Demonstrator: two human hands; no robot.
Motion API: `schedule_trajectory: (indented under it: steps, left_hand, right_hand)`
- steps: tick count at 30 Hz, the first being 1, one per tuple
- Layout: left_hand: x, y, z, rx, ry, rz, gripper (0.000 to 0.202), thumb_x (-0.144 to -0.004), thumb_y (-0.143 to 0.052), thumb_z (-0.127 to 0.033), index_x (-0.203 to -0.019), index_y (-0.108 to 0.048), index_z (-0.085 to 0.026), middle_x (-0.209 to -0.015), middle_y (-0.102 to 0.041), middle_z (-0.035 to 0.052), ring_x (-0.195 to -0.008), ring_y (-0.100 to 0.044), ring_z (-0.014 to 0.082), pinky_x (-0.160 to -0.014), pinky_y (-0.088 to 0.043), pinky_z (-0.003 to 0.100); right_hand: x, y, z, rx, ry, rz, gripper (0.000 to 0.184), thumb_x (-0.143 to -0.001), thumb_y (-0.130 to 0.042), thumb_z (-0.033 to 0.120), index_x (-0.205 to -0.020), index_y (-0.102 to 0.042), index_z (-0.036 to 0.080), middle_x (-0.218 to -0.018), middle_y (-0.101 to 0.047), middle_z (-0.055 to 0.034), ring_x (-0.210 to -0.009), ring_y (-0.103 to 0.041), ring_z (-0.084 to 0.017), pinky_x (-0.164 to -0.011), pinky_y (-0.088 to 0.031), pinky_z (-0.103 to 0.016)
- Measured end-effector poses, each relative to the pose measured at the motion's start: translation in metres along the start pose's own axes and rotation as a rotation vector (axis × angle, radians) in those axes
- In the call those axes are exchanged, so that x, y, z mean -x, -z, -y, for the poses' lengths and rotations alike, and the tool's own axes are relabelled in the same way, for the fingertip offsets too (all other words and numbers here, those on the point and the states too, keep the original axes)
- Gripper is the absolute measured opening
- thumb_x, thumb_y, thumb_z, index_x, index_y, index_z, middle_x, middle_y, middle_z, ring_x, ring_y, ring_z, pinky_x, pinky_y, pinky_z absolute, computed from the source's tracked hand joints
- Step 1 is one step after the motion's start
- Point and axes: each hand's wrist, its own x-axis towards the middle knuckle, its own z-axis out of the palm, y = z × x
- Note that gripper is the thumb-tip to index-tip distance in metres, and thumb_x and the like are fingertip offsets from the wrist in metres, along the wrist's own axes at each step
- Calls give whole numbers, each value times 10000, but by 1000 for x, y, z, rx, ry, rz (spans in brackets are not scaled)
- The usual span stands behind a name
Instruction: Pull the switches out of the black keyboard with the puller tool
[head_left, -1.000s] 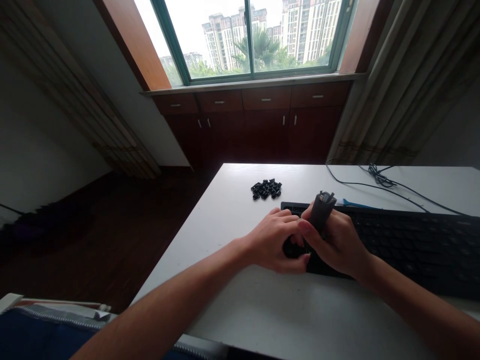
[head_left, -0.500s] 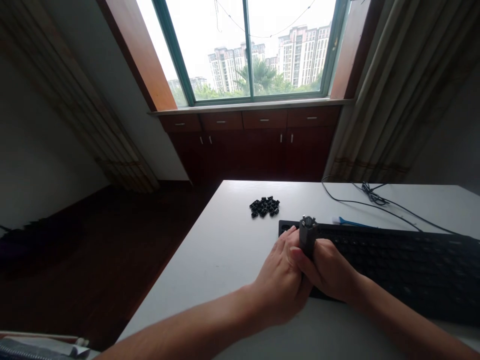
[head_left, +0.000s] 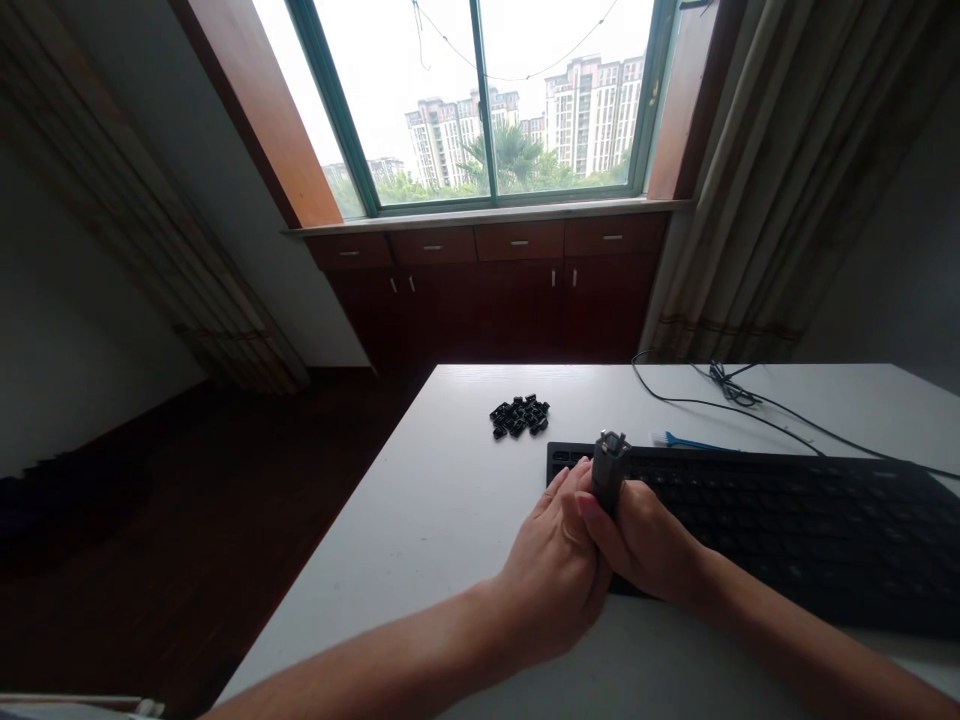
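A black keyboard (head_left: 787, 520) lies across the white table (head_left: 450, 500). My right hand (head_left: 649, 545) is closed around a dark grey keycap puller (head_left: 607, 470) held upright over the keyboard's left end. My left hand (head_left: 555, 570) rests against the right hand at that same corner, its fingers curled inward; what they touch is hidden. A small pile of loose black keycaps (head_left: 519, 415) sits on the table beyond the keyboard's left corner.
A thin blue brush (head_left: 686, 441) lies behind the keyboard. A black cable (head_left: 720, 395) runs across the table's far right. The table's left edge drops to a dark wood floor. Cabinets and a window stand beyond.
The view has tilted up and shifted slightly. My left hand has drawn in from lying over the keyboard corner to press against the right hand. The puller stays upright in the right hand.
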Motion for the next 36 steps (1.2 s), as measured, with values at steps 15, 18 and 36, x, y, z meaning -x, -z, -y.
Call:
schedule_trajectory:
  steps: [15,18,36]
  left_hand:
    - [-5,7,0,119,90,14,679,-950,-483,-193,-1532,-136,-175,-1477,-472,194,-1348,-498,300,-1137,-446,544]
    - [-9,18,8,65,118,10,598,-894,-614,-323,-1409,-351,-173,-1354,-556,166,-1229,-549,307,-1032,-514,507]
    - [-21,49,59,-241,-7,-54,230,-1038,-463,-283,-956,-636,-156,-849,-676,40,-732,-597,150,-651,-471,273]
  right_hand:
    - [-16,-8,3,-292,-292,-428,405,-1002,-463,536,-755,-492,216,-578,-516,26,-494,-475,-123,-483,-394,-257]
    - [-19,-5,5,-474,-384,-547,451,-963,-494,600,-726,-486,216,-581,-490,34,-480,-442,-111,-443,-379,-235]
    - [-23,1,-3,-744,-460,-653,435,-942,-538,599,-756,-520,206,-555,-496,45,-435,-395,-78,-395,-320,-194]
